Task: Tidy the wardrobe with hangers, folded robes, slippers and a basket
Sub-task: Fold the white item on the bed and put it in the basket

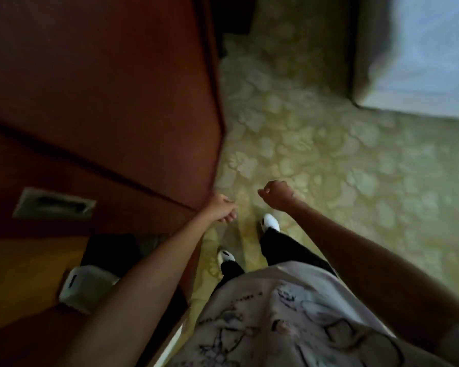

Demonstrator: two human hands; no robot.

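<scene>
1. Reddish-brown wood filled the left side: one wardrobe door (96, 83) with one recessed metal handle (54, 204) set in it.
2. Two bare hands were in view. The left hand (221, 209) was at the lower corner of the door edge, fingers curled; the picture was too blurred to tell if it touched or gripped the door.
3. The right hand (276, 194) hung in the air above the floor, apart from the door, its fingers curled into a loose fist with nothing inside.
4. One white basket (84, 287) with a dark slot in its side stood low inside the wardrobe, partly behind the left forearm. One dark object (109, 250) was just behind it; what it was could not be told.
5. Two white shoes (270, 222) stood on the pale green patterned carpet (329, 154).
6. One bed (421, 49) with pale cover was at the upper right.
</scene>
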